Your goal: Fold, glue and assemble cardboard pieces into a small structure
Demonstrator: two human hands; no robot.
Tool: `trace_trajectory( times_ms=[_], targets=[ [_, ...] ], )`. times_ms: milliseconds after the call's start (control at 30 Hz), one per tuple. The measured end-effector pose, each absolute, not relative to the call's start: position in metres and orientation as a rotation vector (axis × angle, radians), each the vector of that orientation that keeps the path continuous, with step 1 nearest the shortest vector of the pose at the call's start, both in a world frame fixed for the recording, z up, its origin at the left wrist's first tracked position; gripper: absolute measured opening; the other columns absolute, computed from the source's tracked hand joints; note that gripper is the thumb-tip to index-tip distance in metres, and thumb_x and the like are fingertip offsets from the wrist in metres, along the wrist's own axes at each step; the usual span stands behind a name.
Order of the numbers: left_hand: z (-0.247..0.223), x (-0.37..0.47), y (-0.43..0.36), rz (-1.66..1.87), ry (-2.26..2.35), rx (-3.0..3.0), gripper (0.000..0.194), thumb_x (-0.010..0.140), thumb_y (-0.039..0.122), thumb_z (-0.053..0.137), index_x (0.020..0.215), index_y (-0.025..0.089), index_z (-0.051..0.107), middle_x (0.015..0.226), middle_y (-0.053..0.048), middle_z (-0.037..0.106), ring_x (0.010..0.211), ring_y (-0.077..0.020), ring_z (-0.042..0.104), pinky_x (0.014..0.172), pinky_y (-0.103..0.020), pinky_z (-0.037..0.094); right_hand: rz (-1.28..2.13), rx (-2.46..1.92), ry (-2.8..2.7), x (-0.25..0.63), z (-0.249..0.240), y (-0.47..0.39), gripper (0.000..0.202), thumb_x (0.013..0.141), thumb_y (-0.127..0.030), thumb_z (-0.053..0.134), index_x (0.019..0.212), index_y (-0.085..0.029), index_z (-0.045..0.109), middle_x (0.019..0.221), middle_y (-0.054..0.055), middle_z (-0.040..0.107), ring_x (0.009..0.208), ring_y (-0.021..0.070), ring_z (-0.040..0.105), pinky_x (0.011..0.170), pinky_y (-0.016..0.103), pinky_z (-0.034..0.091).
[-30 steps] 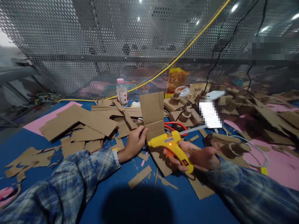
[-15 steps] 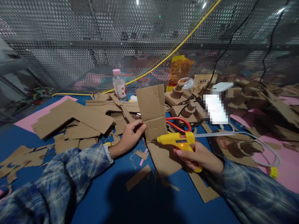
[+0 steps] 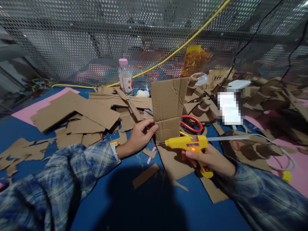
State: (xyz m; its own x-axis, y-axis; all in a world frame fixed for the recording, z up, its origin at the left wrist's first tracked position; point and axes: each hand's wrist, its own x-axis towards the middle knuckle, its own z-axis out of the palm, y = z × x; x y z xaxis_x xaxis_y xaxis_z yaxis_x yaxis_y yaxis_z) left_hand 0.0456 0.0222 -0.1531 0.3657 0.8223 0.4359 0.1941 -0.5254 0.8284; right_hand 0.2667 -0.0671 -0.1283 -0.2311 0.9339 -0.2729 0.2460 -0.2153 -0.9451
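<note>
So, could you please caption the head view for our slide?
Left hand holds bent cardboard; right hand grips a yellow glue gun.

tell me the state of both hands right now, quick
Left hand: closed, holding the folded cardboard by its left edge.
Right hand: closed, holding the yellow glue gun by its handle.

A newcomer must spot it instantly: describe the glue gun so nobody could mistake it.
On the blue table, find the standing cardboard panel near the middle. By its foot, the right hand holds the glue gun, its nozzle pointing left. It is bright yellow, with a glowing orange light and a pale stick jutting from its back, unlike the brown cardboard around it.
</note>
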Motion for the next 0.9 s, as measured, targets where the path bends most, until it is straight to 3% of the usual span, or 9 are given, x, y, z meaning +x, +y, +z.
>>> trace_trajectory(
  times_ms=[133,200,300,900],
  targets=[
    [-0.156,0.046,0.022,1.193,0.879,1.958,0.022,0.087,0.035,0.051,0.081,0.015,0.058,0.072,-0.003,0.059,0.064,-0.0128,0.053,0.059,-0.024,0.044,1.271,-1.426,-1.584,0.264,-0.128,-0.069,0.032,0.069,-0.045,0.073,0.092,-0.022,0.072,0.079,0.005,0.070,0.079,0.0214,0.065,0.069,0.032,0.055],
    [-0.157,0.046,0.022,1.197,0.880,1.977,0.021,0.087,0.034,0.051,0.081,0.016,0.058,0.070,-0.002,0.058,0.064,-0.0124,0.052,0.058,-0.023,0.044,1.263,-1.418,-1.627,0.262,-0.128,-0.068,0.035,0.071,-0.044,0.071,0.100,-0.025,0.072,0.094,0.005,0.072,0.097,0.0252,0.064,0.086,0.038,0.054],
    [-0.156,0.046,0.021,1.220,0.887,2.026,0.019,0.087,0.033,0.051,0.081,0.016,0.057,0.071,-0.001,0.057,0.064,-0.0118,0.052,0.059,-0.022,0.044,1.292,-1.440,-1.657,0.258,-0.130,-0.068,0.042,0.071,-0.047,0.070,0.107,-0.024,0.070,0.111,0.006,0.069,0.107,0.0267,0.062,0.100,0.044,0.047],
    [-0.155,0.047,0.018,1.318,0.864,2.158,0.018,0.088,0.031,0.051,0.078,0.016,0.057,0.067,0.000,0.053,0.060,-0.0100,0.049,0.057,-0.021,0.040,1.201,-1.488,-1.750,0.250,-0.131,-0.069,0.039,0.069,-0.036,0.071,0.106,-0.025,0.071,0.103,0.006,0.072,0.095,0.0285,0.068,0.092,0.045,0.053]
  ],
)
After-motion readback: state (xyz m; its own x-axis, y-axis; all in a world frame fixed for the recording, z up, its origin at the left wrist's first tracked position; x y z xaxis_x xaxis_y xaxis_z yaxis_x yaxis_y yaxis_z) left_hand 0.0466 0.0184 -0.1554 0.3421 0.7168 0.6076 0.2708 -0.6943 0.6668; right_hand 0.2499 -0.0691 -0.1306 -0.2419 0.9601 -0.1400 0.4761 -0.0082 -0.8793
